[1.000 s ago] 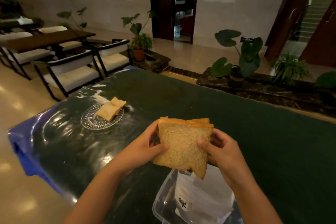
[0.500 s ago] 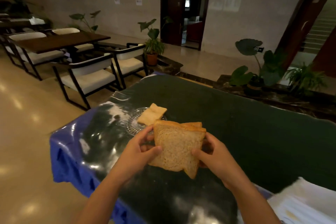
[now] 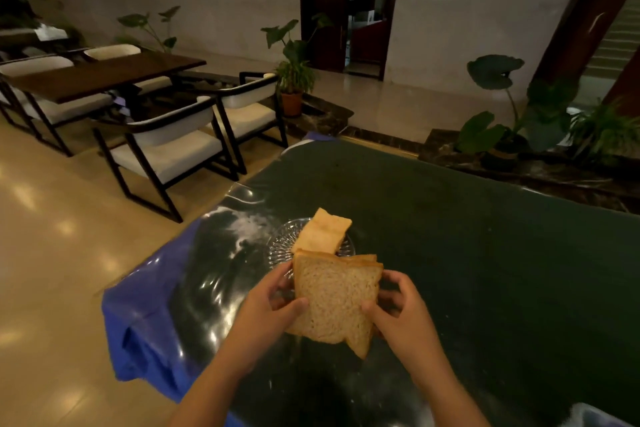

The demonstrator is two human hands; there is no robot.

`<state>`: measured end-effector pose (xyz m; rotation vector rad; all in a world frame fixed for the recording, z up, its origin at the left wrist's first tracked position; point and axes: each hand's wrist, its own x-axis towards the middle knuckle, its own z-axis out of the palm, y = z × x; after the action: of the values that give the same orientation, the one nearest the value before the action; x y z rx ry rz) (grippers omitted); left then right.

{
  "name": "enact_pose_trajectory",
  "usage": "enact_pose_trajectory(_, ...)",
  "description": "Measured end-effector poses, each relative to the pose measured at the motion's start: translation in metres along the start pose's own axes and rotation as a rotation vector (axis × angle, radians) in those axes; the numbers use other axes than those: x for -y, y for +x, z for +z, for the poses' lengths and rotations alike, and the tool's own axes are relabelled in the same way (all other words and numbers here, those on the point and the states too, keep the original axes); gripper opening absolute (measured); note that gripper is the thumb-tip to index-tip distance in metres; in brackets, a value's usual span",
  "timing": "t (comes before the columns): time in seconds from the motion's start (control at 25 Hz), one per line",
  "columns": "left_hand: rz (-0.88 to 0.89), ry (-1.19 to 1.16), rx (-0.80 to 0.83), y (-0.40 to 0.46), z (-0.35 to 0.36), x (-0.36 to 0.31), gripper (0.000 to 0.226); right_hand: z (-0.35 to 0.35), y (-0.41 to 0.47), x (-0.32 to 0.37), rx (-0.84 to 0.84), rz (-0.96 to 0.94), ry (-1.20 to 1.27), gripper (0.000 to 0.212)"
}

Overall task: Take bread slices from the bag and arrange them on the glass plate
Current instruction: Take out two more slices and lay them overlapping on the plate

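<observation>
Two bare hands at centre, holding bread slices (image 3: 337, 302) upright above a dark green worktop (image 3: 485, 270). Left hand (image 3: 273, 305) pinching the left edge, thumb on the front face; right hand (image 3: 398, 308) pinching the right edge; both grips clamped on the bread. At least two slices held together, judging by a second crust showing behind the first. Just beyond, a patterned glass plate (image 3: 280, 246) already carrying some pale bread (image 3: 323, 232), laid flat and reaching past the far rim. Task partly done: some bread plated, the held slices not yet set down, probably next to go on the plate. Bag not clearly in view; only a blurred pale corner (image 3: 599, 418) at lower right, too unclear to name. Worktop's left edge close to the plate, draped in shiny blue plastic sheet (image 3: 145, 333) falling toward the floor. Plenty of bare worktop to the right and beyond. Chairs (image 3: 166, 146) and potted plants (image 3: 294, 73) well apart, behind.
</observation>
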<state>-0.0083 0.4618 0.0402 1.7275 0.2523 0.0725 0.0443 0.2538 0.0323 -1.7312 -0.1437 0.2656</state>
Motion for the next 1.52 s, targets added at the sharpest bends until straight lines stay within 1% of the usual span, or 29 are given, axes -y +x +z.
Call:
enact_pose_trajectory(0.16, -0.075, 0.048, -0.034, 0.063, -0.013, 0.022, 0.061, 0.025, 0.065, -0.023, 0.005, 0.052, 0.021, 0.043)
enact_pose_trajectory(0.4, -0.143, 0.071, -0.001, 0.145, -0.034, 0.053, 0.059, 0.062, 0.137, -0.048, -0.058, 0.138, 0.054, 0.043)
enact_pose_trajectory(0.6, -0.175, 0.07, 0.117, 0.2, -0.048, 0.083, 0.06, 0.089, 0.17, -0.069, -0.148, 0.222, 0.046, 0.046)
enact_pose_trajectory(0.76, -0.176, 0.074, 0.228, 0.24, -0.062, 0.114, 0.059, 0.115, 0.191, -0.081, -0.269, 0.263, 0.004, 0.049)
enact_pose_trajectory(0.92, -0.105, 0.147, 0.348, 0.274, -0.072, 0.139, 0.063, 0.139, 0.203, -0.098, -0.391, 0.315, -0.019, 0.048)
enact_pose_trajectory(1.04, -0.089, 0.181, 0.391, 0.289, -0.068, 0.152, 0.062, 0.15, 0.206, -0.112, -0.474, 0.353, -0.032, 0.047)
enact_pose_trajectory(1.16, -0.077, 0.213, 0.433, 0.296, -0.061, 0.166, 0.062, 0.154, 0.209, -0.122, -0.544, 0.376, -0.109, 0.045)
enact_pose_trajectory(1.28, -0.07, 0.238, 0.397, 0.298, -0.052, 0.172, 0.061, 0.152, 0.216, -0.126, -0.56, 0.371, -0.197, 0.042)
enact_pose_trajectory(1.52, 0.043, 0.464, 0.27, 0.292, -0.045, 0.169, 0.056, 0.156, 0.233, -0.131, -0.525, 0.396, -0.498, 0.033)
